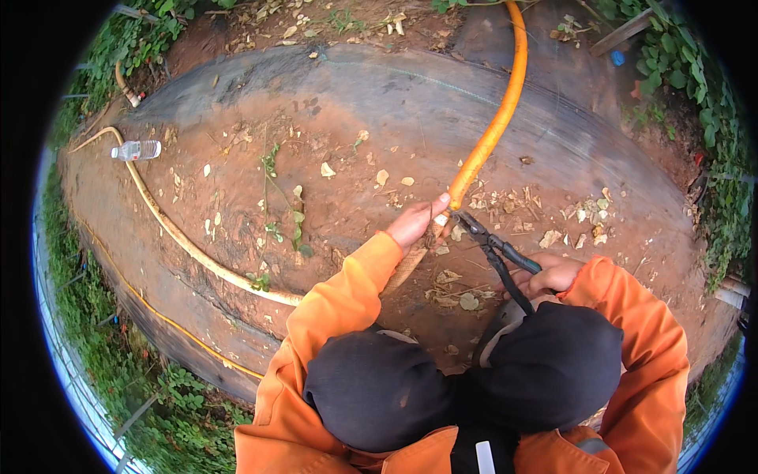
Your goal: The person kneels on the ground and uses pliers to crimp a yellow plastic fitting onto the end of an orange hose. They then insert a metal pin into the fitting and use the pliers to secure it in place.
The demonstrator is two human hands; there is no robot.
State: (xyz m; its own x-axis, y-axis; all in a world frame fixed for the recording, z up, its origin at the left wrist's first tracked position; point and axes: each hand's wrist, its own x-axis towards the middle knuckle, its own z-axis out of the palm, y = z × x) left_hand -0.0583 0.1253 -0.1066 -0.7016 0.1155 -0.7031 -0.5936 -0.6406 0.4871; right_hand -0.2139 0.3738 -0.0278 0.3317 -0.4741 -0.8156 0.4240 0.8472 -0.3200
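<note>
An orange hose (494,133) runs down from the top of the view and ends at a joint with a paler, tan hose (405,272). My left hand (417,224) grips this joint, its thumb lying along the hose end. Pliers (482,237) with long dark handles have their jaws at the joint, just right of my left fingers. My right hand (548,275) is shut on the handles, in front of my right knee. What the jaws bite on is too small to tell.
A cream hose (195,252) curves across the ground at left, with a plastic bottle (137,150) lying over it. A thin yellow hose (169,326) runs lower left. Dry leaves (327,170) dot the soil-covered sheet. Green plants (681,65) border both sides.
</note>
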